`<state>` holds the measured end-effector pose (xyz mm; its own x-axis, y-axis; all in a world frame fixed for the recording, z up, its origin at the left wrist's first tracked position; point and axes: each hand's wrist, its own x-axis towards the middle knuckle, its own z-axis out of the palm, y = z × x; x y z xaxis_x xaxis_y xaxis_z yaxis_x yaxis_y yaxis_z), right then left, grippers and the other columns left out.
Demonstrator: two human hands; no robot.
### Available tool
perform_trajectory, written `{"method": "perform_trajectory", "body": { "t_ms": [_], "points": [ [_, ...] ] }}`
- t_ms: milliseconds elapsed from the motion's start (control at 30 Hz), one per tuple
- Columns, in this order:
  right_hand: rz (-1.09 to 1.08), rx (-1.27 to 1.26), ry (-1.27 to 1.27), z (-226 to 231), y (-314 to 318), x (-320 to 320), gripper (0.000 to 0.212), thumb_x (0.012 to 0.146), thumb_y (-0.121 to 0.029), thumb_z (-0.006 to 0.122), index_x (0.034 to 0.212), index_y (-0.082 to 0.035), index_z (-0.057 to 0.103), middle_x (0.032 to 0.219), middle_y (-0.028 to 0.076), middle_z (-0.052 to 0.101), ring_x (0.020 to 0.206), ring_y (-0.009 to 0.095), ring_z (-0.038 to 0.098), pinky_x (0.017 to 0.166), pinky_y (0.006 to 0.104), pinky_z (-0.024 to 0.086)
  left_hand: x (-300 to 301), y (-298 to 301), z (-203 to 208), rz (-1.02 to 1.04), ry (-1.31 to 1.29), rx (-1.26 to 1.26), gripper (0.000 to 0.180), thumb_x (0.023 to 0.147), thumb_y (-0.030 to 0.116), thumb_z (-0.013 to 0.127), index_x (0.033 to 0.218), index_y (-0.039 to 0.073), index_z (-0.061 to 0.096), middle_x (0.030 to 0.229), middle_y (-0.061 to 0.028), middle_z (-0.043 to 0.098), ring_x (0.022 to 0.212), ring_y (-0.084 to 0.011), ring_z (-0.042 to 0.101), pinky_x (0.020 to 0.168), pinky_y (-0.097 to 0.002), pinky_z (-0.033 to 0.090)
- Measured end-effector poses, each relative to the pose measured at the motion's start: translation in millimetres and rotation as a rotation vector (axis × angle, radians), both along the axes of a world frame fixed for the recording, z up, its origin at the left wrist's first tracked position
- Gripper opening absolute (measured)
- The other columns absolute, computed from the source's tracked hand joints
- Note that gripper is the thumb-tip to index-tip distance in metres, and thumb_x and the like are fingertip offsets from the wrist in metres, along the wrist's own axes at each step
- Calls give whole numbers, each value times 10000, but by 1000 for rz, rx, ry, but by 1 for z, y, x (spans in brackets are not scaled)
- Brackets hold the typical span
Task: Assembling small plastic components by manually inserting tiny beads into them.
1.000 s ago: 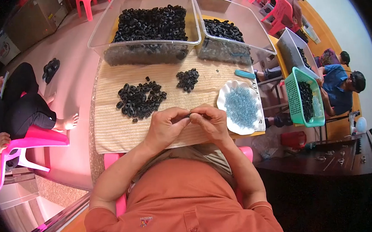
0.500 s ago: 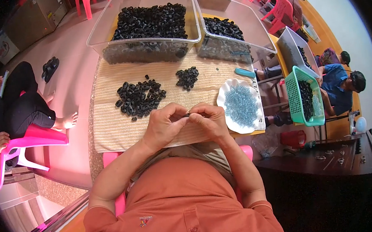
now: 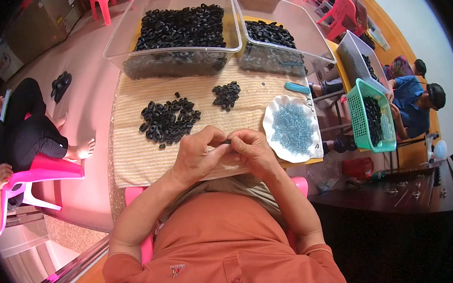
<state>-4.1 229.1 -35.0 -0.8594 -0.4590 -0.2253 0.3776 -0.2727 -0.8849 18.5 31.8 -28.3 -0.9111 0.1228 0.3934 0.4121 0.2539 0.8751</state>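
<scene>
Between the fingertips of both hands sits a small black part (image 3: 227, 141), mostly covered by the fingers. My left hand (image 3: 200, 153) pinches it from one side and my right hand (image 3: 253, 149) from the other, close to the table's near edge. Beyond my left hand lies a loose pile of black ring-like parts (image 3: 168, 123). A smaller pile of black parts (image 3: 226, 95) is to its right. Just right of my right hand, a white scalloped plate (image 3: 274, 147) holds many small clear-blue pieces (image 3: 292, 129).
A striped cloth (image 3: 133, 158) covers the table. Two clear plastic bins (image 3: 178, 54) (image 3: 320, 56) with black parts stand at its far side. A teal-handled tool (image 3: 297, 87) lies near the plate. A green basket (image 3: 359, 121) stands right; people sit on both sides.
My right hand's fingers have shifted slightly around the small black part. Both hands stay together in the same place, and the piles look unchanged.
</scene>
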Motion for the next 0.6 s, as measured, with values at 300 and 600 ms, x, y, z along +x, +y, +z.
{"method": "perform_trajectory", "body": {
  "t_ms": [300, 600],
  "points": [
    [-56, -96, -81, -7, -7, 5, 248, 964, -247, 719, 1065, -22, 694, 937, 48, 711, 838, 129, 673, 742, 272, 573, -2, -3, 1, 22, 126, -113, 199, 783, 28, 752, 958, 23, 657, 869, -139, 691, 785, -310, 684, 668, -390, 540],
    [-123, -61, -32, -7, -10, 9, 202, 991, -211, 683, 1045, -17, 695, 905, 42, 706, 777, 108, 650, 658, 220, 528, -8, -2, 0, -1, 281, -204, 192, 780, 31, 746, 958, 17, 677, 877, -132, 678, 853, -330, 647, 769, -420, 519]
  ]
}}
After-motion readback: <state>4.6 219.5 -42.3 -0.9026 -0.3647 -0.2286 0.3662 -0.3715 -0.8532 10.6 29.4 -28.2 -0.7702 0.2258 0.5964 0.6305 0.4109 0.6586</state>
